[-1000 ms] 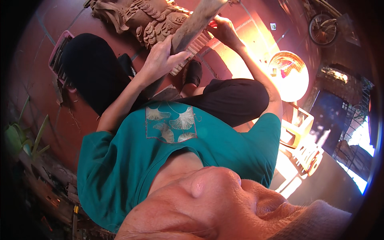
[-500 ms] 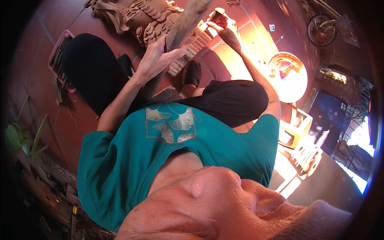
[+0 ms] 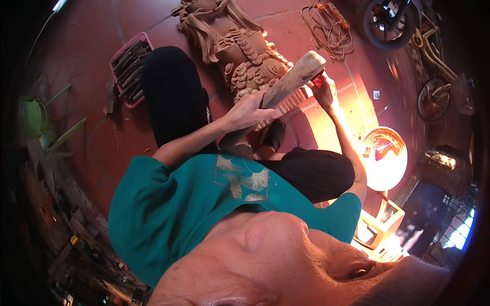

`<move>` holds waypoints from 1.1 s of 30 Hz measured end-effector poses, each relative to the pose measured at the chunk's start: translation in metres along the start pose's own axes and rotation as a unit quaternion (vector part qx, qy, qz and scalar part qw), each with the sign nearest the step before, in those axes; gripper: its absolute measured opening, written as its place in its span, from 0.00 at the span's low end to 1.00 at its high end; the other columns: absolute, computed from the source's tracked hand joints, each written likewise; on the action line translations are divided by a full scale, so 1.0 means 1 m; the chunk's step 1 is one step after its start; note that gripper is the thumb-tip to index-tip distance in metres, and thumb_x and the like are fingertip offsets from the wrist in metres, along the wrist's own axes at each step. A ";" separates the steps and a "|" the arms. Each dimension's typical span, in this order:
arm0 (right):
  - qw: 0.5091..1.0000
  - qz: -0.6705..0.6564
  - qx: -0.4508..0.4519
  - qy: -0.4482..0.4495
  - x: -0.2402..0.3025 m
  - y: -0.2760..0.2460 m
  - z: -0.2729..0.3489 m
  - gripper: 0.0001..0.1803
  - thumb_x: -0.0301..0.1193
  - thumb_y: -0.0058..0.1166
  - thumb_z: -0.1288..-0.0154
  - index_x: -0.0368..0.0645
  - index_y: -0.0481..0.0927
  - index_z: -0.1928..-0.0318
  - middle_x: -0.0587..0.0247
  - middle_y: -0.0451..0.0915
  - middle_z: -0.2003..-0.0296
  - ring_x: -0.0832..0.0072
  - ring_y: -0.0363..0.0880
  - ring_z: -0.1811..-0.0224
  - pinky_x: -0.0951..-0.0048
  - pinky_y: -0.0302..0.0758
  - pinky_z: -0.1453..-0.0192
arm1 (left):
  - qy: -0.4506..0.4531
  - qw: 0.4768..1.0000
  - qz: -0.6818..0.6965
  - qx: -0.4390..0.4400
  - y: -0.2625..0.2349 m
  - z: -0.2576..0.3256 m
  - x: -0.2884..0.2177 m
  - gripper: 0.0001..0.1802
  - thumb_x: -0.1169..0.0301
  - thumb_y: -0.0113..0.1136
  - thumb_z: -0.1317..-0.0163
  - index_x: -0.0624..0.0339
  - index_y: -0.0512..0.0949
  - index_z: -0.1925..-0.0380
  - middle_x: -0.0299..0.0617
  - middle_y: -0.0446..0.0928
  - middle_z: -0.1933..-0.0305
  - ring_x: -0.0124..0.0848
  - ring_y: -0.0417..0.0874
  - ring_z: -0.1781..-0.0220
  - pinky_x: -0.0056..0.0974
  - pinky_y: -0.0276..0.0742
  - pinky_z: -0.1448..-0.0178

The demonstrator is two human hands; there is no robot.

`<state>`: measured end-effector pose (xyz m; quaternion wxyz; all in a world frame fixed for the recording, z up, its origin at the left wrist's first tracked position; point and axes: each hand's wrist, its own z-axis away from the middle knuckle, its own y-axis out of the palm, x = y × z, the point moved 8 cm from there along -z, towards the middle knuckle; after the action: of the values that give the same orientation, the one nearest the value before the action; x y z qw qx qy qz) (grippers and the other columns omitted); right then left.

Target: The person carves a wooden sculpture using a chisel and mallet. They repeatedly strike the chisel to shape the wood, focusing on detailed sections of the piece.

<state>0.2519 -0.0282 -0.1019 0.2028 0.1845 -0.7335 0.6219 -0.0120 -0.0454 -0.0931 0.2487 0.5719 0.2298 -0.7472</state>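
Red tiled floor (image 3: 127, 137), sunlit at right. Left hand (image 3: 248, 109) grips a wooden mallet (image 3: 291, 81), raised above the carved wooden figure (image 3: 240, 48). Right hand (image 3: 324, 87), closed around a chisel, sits just beyond the mallet's head.

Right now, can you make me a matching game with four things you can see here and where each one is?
Things:
1. wooden mallet
2. pink tray of tools
3. carved wooden figure
4. cone-shaped straw hat

Places:
A. lying on the red floor at the far right, in bright sunlight
B. on the floor beside the person's left knee
C. held in the left hand
D. lying on the floor in front of the person, under the right hand

Pairs: 1-C, 2-B, 3-D, 4-A
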 end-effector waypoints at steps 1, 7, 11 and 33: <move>1.000 0.018 -0.001 -0.011 0.004 -0.001 0.000 0.21 0.39 0.72 0.38 0.47 0.79 0.49 0.59 0.86 0.72 0.65 0.88 0.70 0.65 0.83 0.65 | -0.001 1.000 -0.010 -0.002 0.000 0.000 0.003 0.35 0.60 0.70 0.39 0.74 0.72 0.39 0.44 0.79 0.64 0.27 0.80 0.69 0.34 0.78 0.65; 1.000 0.011 -0.009 -0.003 -0.008 0.001 0.001 0.20 0.40 0.73 0.40 0.44 0.80 0.53 0.58 0.86 0.72 0.64 0.89 0.70 0.64 0.83 0.65 | 0.027 0.998 -0.046 -0.014 -0.001 -0.005 0.002 0.37 0.58 0.69 0.39 0.72 0.71 0.37 0.51 0.83 0.58 0.34 0.83 0.54 0.39 0.78 0.46; 1.000 0.014 -0.010 -0.010 0.002 -0.003 -0.002 0.20 0.39 0.74 0.41 0.44 0.80 0.55 0.58 0.87 0.72 0.62 0.89 0.69 0.63 0.83 0.64 | 0.056 0.995 -0.065 -0.043 -0.002 -0.004 0.001 0.36 0.56 0.69 0.40 0.71 0.72 0.40 0.52 0.83 0.61 0.36 0.84 0.57 0.41 0.78 0.48; 0.994 -0.110 -0.011 0.009 -0.009 -0.005 0.009 0.15 0.30 0.74 0.41 0.40 0.82 0.57 0.59 0.86 0.69 0.73 0.85 0.68 0.71 0.80 0.61 | -0.017 0.984 0.156 0.083 0.018 0.019 -0.012 0.21 0.58 0.69 0.39 0.65 0.76 0.60 0.36 0.75 0.74 0.24 0.78 0.80 0.31 0.76 0.78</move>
<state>0.2616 -0.0381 -0.1036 0.2788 0.2558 -0.7139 0.5892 -0.0117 -0.0702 -0.0778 0.3179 0.6068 0.0711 -0.7250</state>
